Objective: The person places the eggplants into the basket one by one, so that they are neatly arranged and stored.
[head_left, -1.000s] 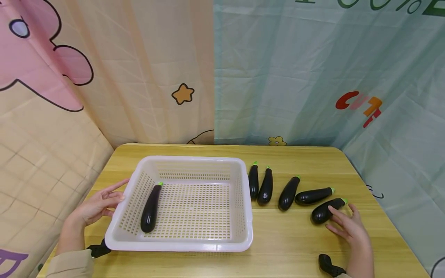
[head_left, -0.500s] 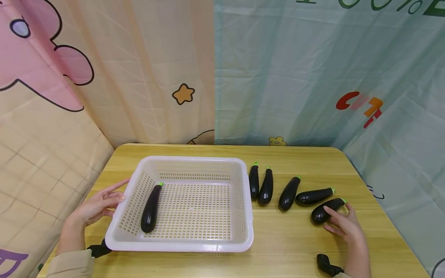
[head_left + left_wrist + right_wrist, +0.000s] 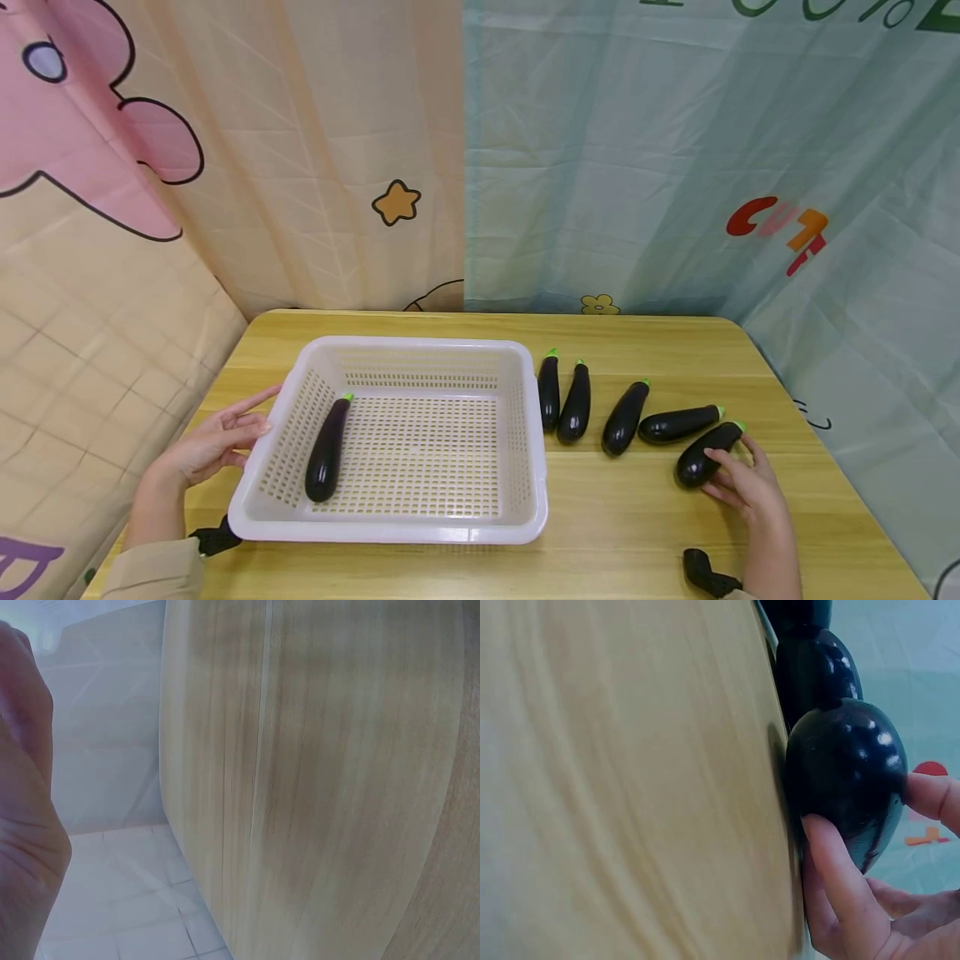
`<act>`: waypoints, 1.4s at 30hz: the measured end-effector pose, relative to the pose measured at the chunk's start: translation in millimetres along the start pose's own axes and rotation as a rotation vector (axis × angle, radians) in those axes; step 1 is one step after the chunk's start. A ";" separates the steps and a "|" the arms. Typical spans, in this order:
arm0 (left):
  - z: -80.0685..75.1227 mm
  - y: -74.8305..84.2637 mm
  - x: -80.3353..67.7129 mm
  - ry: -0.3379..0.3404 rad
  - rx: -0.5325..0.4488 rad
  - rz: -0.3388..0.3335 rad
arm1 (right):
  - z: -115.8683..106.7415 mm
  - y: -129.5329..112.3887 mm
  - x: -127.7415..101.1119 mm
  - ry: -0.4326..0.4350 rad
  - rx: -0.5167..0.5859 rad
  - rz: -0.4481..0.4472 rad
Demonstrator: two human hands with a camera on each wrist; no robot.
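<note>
Eggplant (image 3: 693,463) in the right hand (image 3: 750,487) is sitting at the right side of the table (image 3: 615,533), just beside a neighbouring eggplant (image 3: 678,423) and well apart from the white basket (image 3: 390,532). Whether its underside is touching the table is not clear.

Right-hand fingers (image 3: 844,881) are holding the eggplant, bearing on opposite sides of its body in a narrow grip. Left hand (image 3: 213,446) is reaching to the basket's left side with fingers extended and spread, touching it.

Handling: the skin is showing bright, glossy highlights, so the surface is probably offering little friction. The body is appearing firm and is likely weighing little enough for one hand; whether it is real or a replica is not clear. A hold across the body, nearer the middle than the green stem end (image 3: 741,427), should be giving better balance, since the bulb is presumably carrying most of the weight.

Orientation: the long axis is running diagonally, the stem end pointing far and right, the rounded bulb pointing near and left. The neighbouring eggplant is lying more nearly crosswise.
</note>
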State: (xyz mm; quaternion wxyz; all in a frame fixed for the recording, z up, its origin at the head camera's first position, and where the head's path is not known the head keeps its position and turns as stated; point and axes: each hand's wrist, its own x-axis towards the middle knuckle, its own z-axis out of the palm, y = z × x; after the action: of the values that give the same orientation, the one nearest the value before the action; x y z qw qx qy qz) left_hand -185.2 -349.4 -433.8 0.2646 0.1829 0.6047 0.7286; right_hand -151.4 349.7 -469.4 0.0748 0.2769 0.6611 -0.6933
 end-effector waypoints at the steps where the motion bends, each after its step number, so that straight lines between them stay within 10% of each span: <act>1: 0.1 -0.1 0.0 0.003 0.000 -0.001 | -1.1 0.5 -0.1 0.001 0.018 0.000; 25: 2.0 0.5 -0.4 0.015 -0.007 -0.003 | 23.2 -34.6 -18.8 -0.194 0.359 -0.303; 42: 2.4 0.5 -0.8 0.029 -0.014 -0.011 | 90.0 -76.6 -31.1 -0.314 0.297 -0.369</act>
State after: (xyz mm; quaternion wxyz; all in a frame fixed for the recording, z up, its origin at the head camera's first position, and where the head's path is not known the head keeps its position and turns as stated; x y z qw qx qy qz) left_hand -183.3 -348.0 -432.8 0.2612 0.1672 0.6042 0.7340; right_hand -187.0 264.2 -389.9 0.0074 0.0490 0.5720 -0.8188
